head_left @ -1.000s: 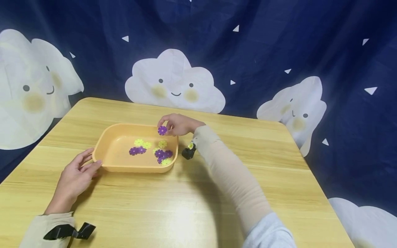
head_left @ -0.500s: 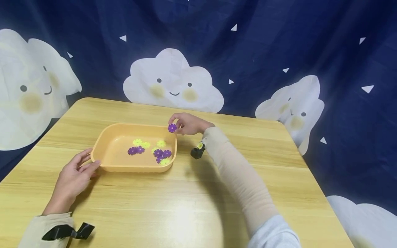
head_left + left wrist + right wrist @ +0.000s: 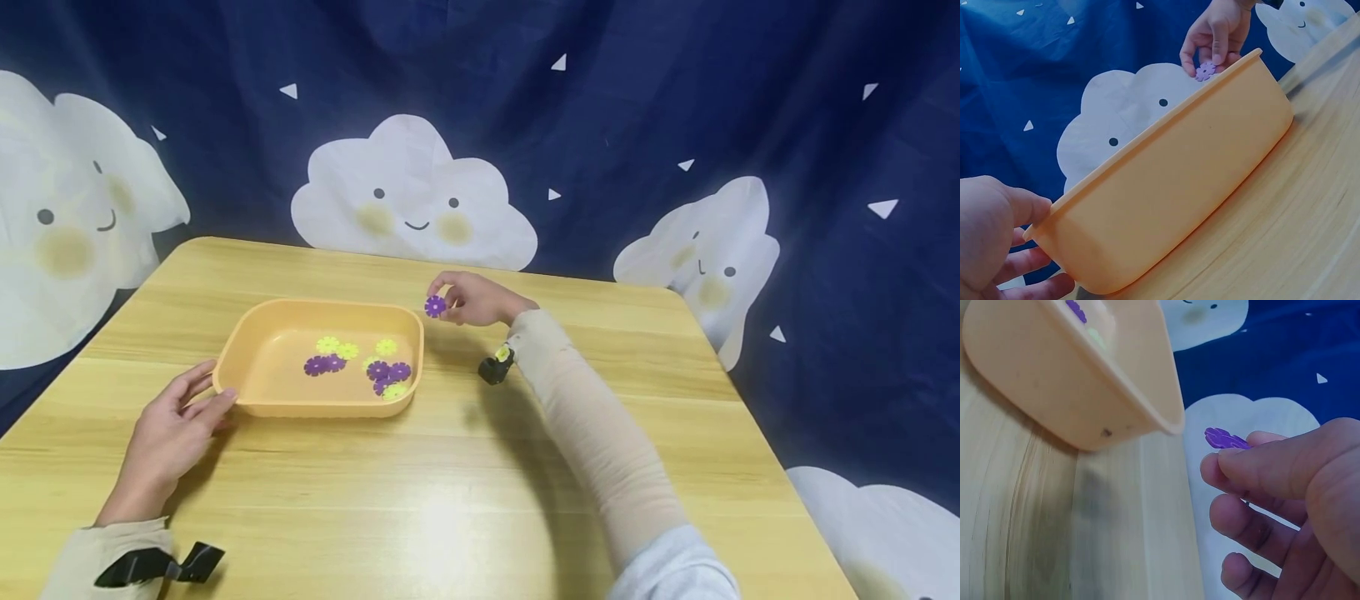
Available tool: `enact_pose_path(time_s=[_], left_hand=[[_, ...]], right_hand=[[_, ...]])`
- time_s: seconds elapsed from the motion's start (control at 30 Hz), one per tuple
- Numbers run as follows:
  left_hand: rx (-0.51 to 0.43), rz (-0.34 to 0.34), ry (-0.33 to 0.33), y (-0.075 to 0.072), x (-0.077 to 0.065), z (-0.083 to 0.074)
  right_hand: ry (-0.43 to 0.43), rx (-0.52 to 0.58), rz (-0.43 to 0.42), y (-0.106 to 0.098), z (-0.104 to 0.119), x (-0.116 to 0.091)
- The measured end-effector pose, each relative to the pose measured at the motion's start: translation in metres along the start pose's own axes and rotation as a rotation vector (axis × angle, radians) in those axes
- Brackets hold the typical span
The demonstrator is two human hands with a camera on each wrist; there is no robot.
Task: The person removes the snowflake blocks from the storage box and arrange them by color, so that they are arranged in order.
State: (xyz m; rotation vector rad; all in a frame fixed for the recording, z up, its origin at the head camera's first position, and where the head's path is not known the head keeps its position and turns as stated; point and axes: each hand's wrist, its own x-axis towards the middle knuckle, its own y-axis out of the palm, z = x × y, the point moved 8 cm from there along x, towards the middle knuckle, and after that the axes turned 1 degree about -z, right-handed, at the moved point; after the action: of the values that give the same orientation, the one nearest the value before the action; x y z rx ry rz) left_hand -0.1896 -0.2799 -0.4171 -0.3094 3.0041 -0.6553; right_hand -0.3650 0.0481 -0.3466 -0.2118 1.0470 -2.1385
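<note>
Pinching a purple flower piece (image 3: 435, 307) between thumb and fingertips, the right hand (image 3: 480, 300) is just to the right of the far right corner of the orange tray (image 3: 315, 408). The piece is clear of the rim and raised above the wooden table (image 3: 337, 492); from the right wrist it shows nearly edge-on. The left hand (image 3: 168, 437) grips the tray by its near left corner, thumb over the rim and the other fingers spread below it on the outside.

Inside the tray lie more flower pieces in two groups. Toward the middle, two purple pieces (image 3: 325, 364) overlap, with two yellow pieces (image 3: 337, 347) touching on their far side. Near the right end, other purple and yellow ones are heaped together, perhaps six, though the overlaps make the count uncertain; one yellow piece (image 3: 386, 346) sits a little farther back.

Beige sleeves cover both forearms, with a black strap (image 3: 161, 567) at the left wrist. Beyond the table's far edge hangs a dark blue backdrop (image 3: 637, 100) printed with smiling white clouds (image 3: 412, 196) and small white triangles.
</note>
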Motion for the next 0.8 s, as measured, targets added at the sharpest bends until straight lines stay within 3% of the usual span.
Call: enact_pose_path(time_s=[0.8], left_hand=[[-0.007, -0.01, 0.004, 0.001, 0.0, 0.001]], right_hand=[[0.021, 0.145, -0.076, -0.01, -0.046, -0.032]])
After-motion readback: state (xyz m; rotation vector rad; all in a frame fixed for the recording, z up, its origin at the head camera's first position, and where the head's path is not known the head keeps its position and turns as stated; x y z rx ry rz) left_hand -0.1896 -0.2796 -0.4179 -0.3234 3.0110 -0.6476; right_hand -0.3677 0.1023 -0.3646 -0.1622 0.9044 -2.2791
